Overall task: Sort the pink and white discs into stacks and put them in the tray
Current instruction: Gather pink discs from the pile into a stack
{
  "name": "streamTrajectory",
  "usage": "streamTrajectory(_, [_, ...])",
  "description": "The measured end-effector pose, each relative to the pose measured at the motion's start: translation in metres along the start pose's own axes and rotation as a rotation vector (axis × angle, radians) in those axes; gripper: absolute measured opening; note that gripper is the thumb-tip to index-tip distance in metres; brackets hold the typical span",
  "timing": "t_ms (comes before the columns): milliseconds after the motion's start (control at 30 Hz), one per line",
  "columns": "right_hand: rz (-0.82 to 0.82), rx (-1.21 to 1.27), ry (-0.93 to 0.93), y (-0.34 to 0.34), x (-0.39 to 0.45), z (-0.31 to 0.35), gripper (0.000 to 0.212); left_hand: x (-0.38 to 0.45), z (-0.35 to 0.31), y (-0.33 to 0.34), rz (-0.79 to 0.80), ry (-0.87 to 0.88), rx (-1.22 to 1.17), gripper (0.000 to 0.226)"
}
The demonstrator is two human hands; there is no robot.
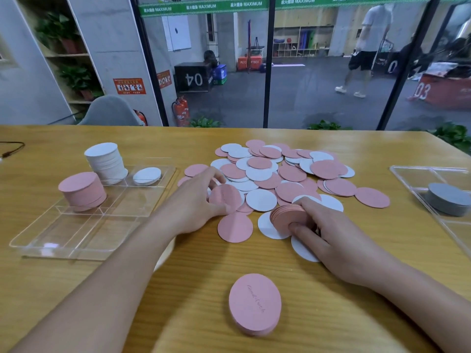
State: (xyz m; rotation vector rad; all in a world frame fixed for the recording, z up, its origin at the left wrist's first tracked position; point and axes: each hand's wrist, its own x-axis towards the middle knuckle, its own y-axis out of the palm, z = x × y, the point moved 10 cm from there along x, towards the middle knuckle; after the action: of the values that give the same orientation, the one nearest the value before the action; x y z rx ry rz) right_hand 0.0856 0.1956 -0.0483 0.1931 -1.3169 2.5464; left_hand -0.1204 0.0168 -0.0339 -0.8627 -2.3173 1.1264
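Pink stack (254, 304) lies on wooden table (356, 301) before glass wall (305, 72).

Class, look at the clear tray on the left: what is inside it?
The clear tray holds a pink stack, a taller white stack and a low white pile. Stacks hide their lower discs.

**Around the wooden table**

A second clear tray (418, 174) sits at the table's (178, 263) right edge, holding a grey disc stack (448, 201). A dark cable (11, 147) lies at the far left. Behind the glass wall, a person (367, 47) walks past numbered plyo boxes (193, 77). A red fire extinguisher (181, 112) stands near a grey chair (110, 112) and shelved potted plants (76, 77).
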Motion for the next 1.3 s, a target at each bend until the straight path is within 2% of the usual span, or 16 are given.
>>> streamTrajectory(133, [-0.004, -0.006, 0.007, 0.0, 0.0, -0.002, 0.013, 0.0, -0.007, -0.014, -0.155, 0.025, -0.308, 0.03])
streamTrajectory(233, [-0.008, -0.01, 0.005, 0.001, 0.0, -0.002, 0.013, -0.003, -0.013, -0.015, -0.162, 0.052, -0.354, 0.014])
streamTrajectory(367, [-0.008, -0.007, 0.006, 0.001, 0.0, -0.002, 0.015, -0.005, -0.03, -0.014, -0.172, 0.184, -0.368, 0.015])
streamTrajectory(500, [-0.023, 0.01, 0.018, 0.002, 0.0, -0.004, 0.016, -0.012, -0.051, 0.006, -0.084, 0.286, -0.382, 0.012])
streamTrajectory(600, [-0.034, 0.008, 0.005, 0.001, 0.0, -0.002, 0.01, -0.016, -0.064, 0.023, 0.008, 0.335, -0.407, 0.012])
streamTrajectory(767, [-0.018, -0.023, -0.023, 0.004, 0.0, 0.002, 0.003, -0.02, -0.074, 0.045, 0.129, 0.346, -0.464, 0.02])
streamTrajectory(900, [-0.027, -0.03, -0.01, 0.003, 0.001, 0.001, 0.012, -0.021, -0.073, 0.037, 0.158, 0.346, -0.39, 0.025])
streamTrajectory(1033, [-0.02, -0.024, 0.004, 0.002, 0.0, 0.001, 0.013, -0.021, -0.053, 0.011, 0.166, 0.291, -0.132, 0.023])
streamTrajectory(1200, [-0.014, -0.014, 0.021, 0.001, 0.0, 0.0, 0.012, -0.026, -0.039, 0.021, 0.324, 0.183, 0.056, 0.046])
streamTrajectory(1300, [-0.016, -0.02, 0.02, 0.001, 0.0, 0.0, 0.012, -0.028, -0.037, 0.027, 0.373, 0.131, 0.085, 0.046])
